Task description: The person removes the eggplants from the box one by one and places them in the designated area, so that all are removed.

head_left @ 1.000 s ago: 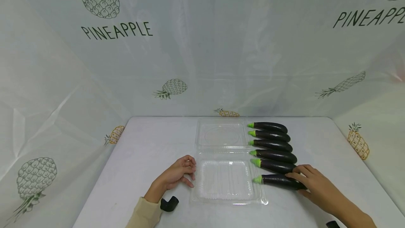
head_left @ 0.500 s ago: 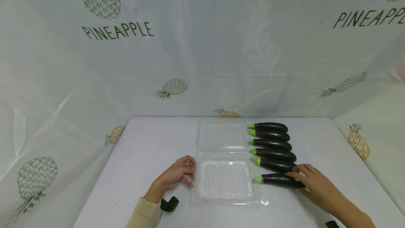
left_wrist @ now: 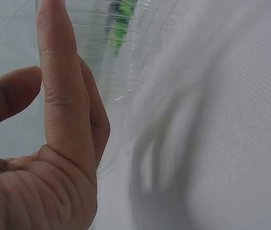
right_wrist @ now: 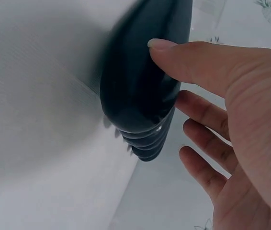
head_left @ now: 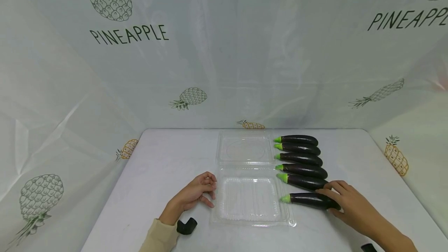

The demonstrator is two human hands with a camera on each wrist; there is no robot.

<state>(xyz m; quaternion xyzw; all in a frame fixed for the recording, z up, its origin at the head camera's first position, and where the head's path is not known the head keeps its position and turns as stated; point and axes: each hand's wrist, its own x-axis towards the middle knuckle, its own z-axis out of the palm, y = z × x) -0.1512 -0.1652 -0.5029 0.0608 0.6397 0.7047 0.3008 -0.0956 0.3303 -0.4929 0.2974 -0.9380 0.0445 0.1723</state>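
My right hand (head_left: 350, 207) holds the nearest eggplant (head_left: 309, 200) by its rounded dark end. In the right wrist view the thumb lies on the glossy skin of this eggplant (right_wrist: 135, 81), the index finger reaches its other side, and the remaining fingers are apart from it. Its green stem end points left, over the rim of a clear plastic clamshell box (head_left: 250, 199). My left hand (head_left: 197, 191) is at the left edge of the box, fingers relaxed, gripping nothing I can make out. Whether it touches the rim cannot be told.
Several more eggplants (head_left: 304, 171) lie in a row behind the held one, stems left. The box's lid (head_left: 246, 149) lies folded back on the white table (head_left: 175, 151). A black curved piece (head_left: 187, 226) is by the left wrist. A pineapple-print sheet (head_left: 224, 49) hangs behind.
The nearest eggplant has shifted slightly within my right hand, and the gap between it and the eggplant behind is a little wider. My left hand has stayed in place.
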